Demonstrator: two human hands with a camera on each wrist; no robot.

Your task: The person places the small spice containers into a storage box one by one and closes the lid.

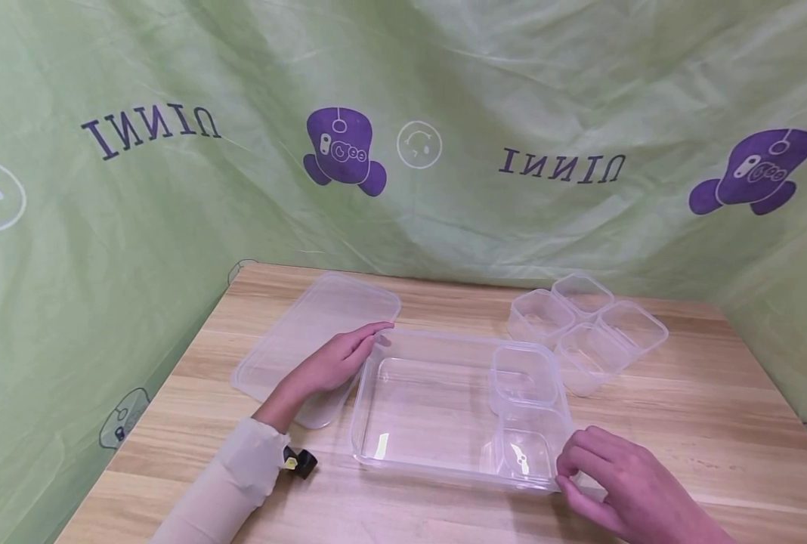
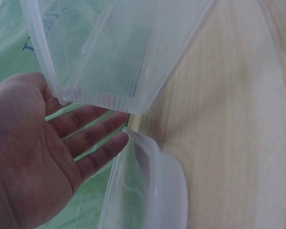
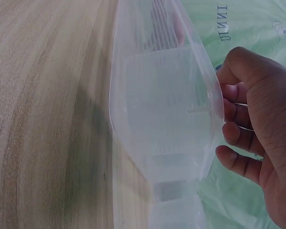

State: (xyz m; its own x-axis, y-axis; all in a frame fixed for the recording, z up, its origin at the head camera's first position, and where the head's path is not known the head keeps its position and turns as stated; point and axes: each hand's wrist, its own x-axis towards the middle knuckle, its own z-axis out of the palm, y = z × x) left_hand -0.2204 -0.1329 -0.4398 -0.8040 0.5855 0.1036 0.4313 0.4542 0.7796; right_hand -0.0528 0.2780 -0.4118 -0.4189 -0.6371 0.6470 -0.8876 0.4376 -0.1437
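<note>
A large clear plastic food container (image 1: pixel 431 476) sits on the wooden table. Two small clear cups (image 1: pixel 524 370) stand one behind the other at its right end, inside the walls. My left hand (image 1: pixel 335 359) lies at the container's far left corner, fingers mostly straight, thumb by the rim; in the left wrist view its palm faces the camera. At the near right corner, my right hand (image 1: pixel 614 472) pinches the container's rim with curled fingers. The right wrist view shows its fingers (image 3: pixel 238 138) curled right beside the translucent wall.
A flat translucent lid (image 1: pixel 281 332) lies on the table left of the container, partly under my left forearm. Several more small clear cups (image 1: pixel 587 355) stand together at the back right. A green printed cloth (image 1: pixel 444 219) hangs behind and beside the table (image 1: pixel 709 400).
</note>
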